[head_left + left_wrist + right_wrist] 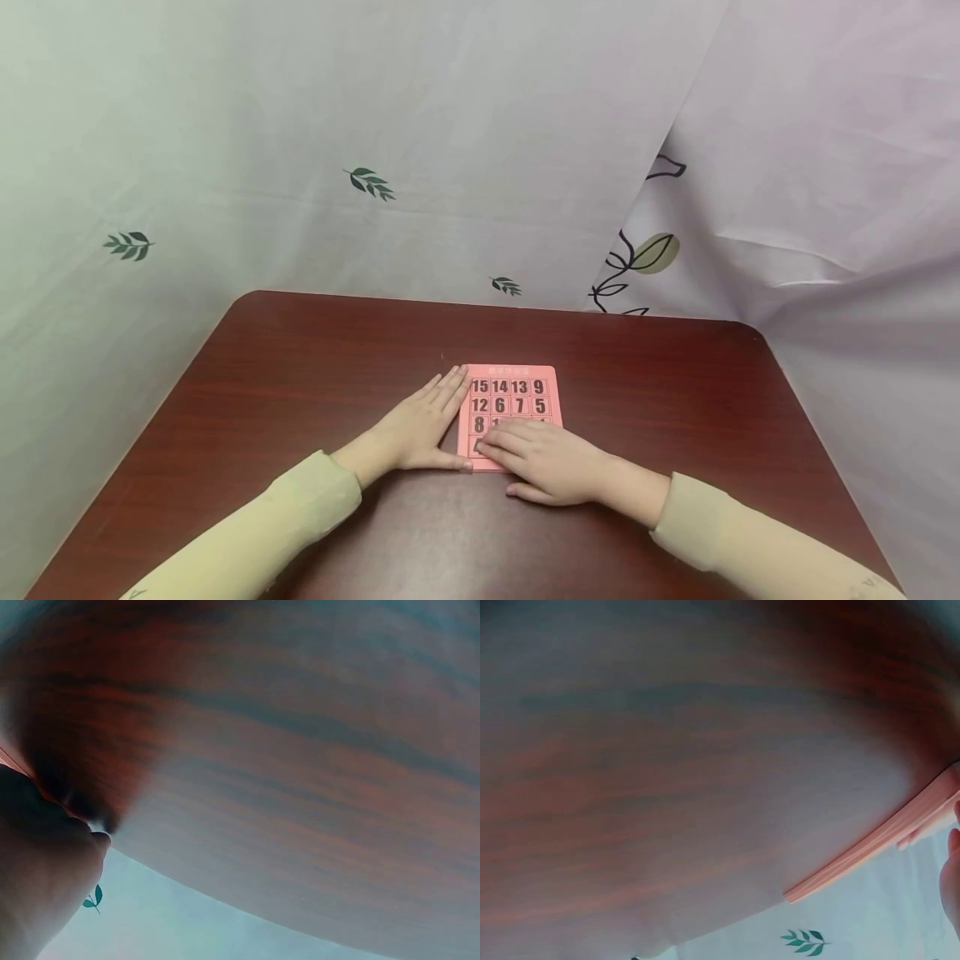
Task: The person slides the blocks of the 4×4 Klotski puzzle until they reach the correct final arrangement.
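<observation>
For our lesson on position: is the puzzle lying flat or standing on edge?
Lying flat: in the head view, the puzzle rests on the table, numbers facing up.

Left hand (422, 425): fingers straight, angled forward; thumb (452, 460) spread toward right hand (551, 464). Right hand: back upward, fingers pointing leftward, near left thumb. Both wrists (365, 457) angled inward.

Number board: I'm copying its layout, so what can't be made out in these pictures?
- Head view: much of the number board's lower two rows, covered by the right hand.
- Head view: the top lettering, too small and faint.
- Left wrist view: nearly all the number board, beyond the picture's edge or behind the left hand.
- Right wrist view: its numbered face, turned away.
</observation>
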Motion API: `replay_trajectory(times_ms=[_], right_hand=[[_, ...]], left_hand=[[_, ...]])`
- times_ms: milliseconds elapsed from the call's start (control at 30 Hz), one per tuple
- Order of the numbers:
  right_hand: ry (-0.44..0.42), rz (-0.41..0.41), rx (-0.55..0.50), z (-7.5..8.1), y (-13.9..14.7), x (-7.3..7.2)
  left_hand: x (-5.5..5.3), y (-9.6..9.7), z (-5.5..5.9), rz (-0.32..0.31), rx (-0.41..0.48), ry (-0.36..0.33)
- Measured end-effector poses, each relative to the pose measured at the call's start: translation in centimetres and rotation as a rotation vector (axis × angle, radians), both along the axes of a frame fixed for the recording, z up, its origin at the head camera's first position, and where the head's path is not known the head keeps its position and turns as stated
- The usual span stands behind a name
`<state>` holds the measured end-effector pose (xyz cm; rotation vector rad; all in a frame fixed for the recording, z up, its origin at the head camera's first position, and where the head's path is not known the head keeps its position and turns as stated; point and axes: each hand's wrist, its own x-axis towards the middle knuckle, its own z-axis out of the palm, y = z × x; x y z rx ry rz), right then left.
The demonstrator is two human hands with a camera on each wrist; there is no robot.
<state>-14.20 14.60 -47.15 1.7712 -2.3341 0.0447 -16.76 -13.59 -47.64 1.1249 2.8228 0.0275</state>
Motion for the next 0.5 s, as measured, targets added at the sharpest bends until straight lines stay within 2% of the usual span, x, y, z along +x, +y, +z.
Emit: replay_trajectory(times_ms=[200,500], right_hand=[[0.002,-0.01,-0.003,0.2,0.6,0.2],[-0.011,-0.064,-0.046,0.2,4.3,1.1]], left_hand=[[0.0,0.0,-0.1,0.001,0.007,0.0],[0.0,0.1,0.0,0.006,0.006,0.008]])
